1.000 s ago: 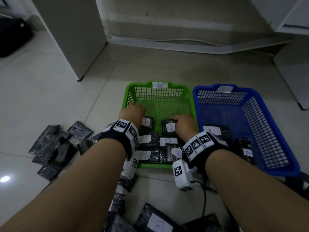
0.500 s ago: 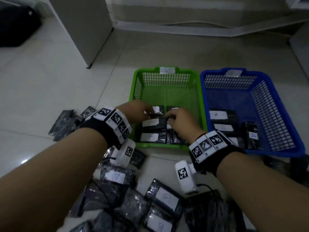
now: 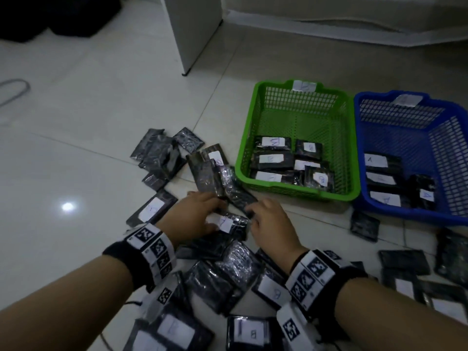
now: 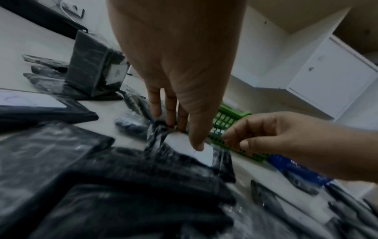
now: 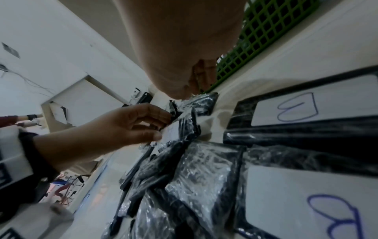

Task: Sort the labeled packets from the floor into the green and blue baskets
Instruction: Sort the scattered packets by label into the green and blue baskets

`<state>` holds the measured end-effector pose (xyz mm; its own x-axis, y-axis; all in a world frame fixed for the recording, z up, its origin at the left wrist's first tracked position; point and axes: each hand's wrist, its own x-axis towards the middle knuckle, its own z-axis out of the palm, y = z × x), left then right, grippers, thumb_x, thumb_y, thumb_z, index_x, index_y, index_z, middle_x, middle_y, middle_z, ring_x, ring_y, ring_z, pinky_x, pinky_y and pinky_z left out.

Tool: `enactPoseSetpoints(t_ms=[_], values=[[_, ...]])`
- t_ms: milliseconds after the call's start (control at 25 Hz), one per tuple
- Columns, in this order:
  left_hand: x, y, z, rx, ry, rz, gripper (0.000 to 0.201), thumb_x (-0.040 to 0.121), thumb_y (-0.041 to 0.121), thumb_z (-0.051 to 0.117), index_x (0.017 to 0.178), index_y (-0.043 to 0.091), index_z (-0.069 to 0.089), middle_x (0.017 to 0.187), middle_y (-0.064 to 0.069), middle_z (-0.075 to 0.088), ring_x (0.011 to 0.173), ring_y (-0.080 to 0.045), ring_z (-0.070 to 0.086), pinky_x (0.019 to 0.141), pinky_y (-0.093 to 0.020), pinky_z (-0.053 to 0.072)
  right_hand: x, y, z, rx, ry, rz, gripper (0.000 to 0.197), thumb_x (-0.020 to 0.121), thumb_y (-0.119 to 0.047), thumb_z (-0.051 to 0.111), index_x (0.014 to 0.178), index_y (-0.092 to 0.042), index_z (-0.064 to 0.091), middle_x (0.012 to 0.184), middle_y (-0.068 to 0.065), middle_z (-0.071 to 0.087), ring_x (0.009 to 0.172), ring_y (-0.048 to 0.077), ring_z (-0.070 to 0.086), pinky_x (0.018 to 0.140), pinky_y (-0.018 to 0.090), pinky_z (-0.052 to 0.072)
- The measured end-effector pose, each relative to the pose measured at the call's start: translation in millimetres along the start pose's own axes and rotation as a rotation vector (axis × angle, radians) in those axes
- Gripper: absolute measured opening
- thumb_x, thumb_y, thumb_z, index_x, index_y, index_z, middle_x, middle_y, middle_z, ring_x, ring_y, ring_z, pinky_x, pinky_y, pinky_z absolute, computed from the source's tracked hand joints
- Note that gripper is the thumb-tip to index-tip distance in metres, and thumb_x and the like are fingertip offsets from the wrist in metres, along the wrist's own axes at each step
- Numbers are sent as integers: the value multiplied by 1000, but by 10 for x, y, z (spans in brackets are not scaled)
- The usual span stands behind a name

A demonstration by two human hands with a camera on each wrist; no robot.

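A green basket (image 3: 243,153) holds several black packets with B labels (image 3: 273,141). To its right, a blue basket (image 3: 405,217) holds packets with A labels (image 3: 375,160). Both hands are over the floor pile in front of the green basket. My left hand (image 3: 215,214) pinches a white-labelled packet (image 3: 225,222), thumb on the label (image 4: 204,156) and fingers on its far edge. My right hand (image 3: 253,211) has its fingers curled at the end of a dark unlabelled packet (image 3: 236,195). Whether they grip it is hidden.
Loose wrapped packets cover the floor near me (image 3: 243,264), to the left (image 3: 162,153) and to the right (image 3: 404,262). A white cabinet (image 3: 195,34) stands behind, with a black bag (image 3: 50,16) at the far left and a cable loop (image 3: 15,89) on the tiles.
Both hands have come out of the green basket and back to the pile on the floor. The left hand now pinches a labelled packet.
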<state>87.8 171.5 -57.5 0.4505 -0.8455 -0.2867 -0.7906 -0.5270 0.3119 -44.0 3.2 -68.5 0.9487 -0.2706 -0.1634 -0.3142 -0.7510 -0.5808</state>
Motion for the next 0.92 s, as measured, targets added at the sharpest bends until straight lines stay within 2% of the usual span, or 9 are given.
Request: enactPoseSetpoints(t_ms=[40, 120, 280, 400, 480, 600, 720, 800, 920], values=[[-33, -25, 76, 41, -32, -11, 55, 79, 35, 70, 129, 21, 52, 134, -3, 48, 120, -26, 46, 95, -36, 40, -2, 9, 35, -44, -54, 52, 33, 88, -13, 50, 119, -19, 60, 117, 5, 53, 115, 24, 44, 95, 31, 39], [-44, -61, 143, 88, -28, -43, 61, 76, 38, 70, 132, 23, 49, 132, -3, 46, 119, -26, 43, 95, -37, 38, -11, 29, 36, -120, -130, 159, 38, 85, -21, 52, 124, -22, 54, 119, 7, 49, 117, 26, 42, 93, 33, 40], [25, -93, 114, -16, -13, -30, 36, 75, 34, 72, 106, 19, 63, 107, -3, 54, 103, -24, 49, 86, -29, 40, -113, 147, -91, -263, -325, 308, 59, 73, -42, 64, 124, -28, 39, 123, 7, 35, 117, 29, 37, 83, 37, 43], [85, -35, -20, -331, -86, -101, 21, 79, 34, 73, 92, 24, 60, 83, 11, 60, 79, -8, 57, 68, -18, 40, -207, 258, -120, -249, -456, 295, 67, 71, -34, 74, 124, -24, 36, 120, 9, 37, 108, 30, 45, 74, 32, 43], [141, 74, -112, -683, -107, -156, 17, 81, 30, 72, 90, 20, 61, 72, 12, 61, 65, 0, 55, 65, -16, 42, -236, 326, -148, -138, -441, 251, 55, 72, -24, 77, 116, -18, 44, 114, 10, 50, 99, 28, 53, 68, 28, 39], [190, 243, -258, -1128, -33, -200, 8, 88, 14, 64, 94, 11, 61, 67, 5, 60, 56, -6, 53, 55, -19, 46, -158, 351, -326, 62, -253, 268, 23, 79, -21, 73, 97, -18, 58, 93, 3, 61, 90, 18, 57, 66, 23, 35], [276, 359, -359, -1346, 126, -201, 12, 90, 9, 59, 102, 12, 62, 81, -3, 61, 64, -12, 54, 53, -21, 47, -60, 344, -561, 405, -104, 327, 14, 83, -21, 70, 93, -13, 65, 85, 4, 64, 79, 20, 60, 66, 28, 46], [347, 399, -403, -1468, 190, -203, 23, 90, 5, 56, 112, 9, 59, 94, -7, 63, 75, -15, 58, 59, -22, 51, -38, 294, -733, 621, -67, 334, 7, 84, -16, 69, 88, -14, 64, 79, 6, 65, 71, 19, 62, 58, 27, 50], [424, 449, -442, -1507, 200, -184, 35, 90, 3, 57, 123, 10, 55, 107, -11, 60, 91, -21, 58, 67, -23, 53, -16, 298, -916, 769, -23, 342, 17, 85, -14, 68, 99, -7, 63, 83, 8, 67, 71, 18, 65, 55, 27, 51]])
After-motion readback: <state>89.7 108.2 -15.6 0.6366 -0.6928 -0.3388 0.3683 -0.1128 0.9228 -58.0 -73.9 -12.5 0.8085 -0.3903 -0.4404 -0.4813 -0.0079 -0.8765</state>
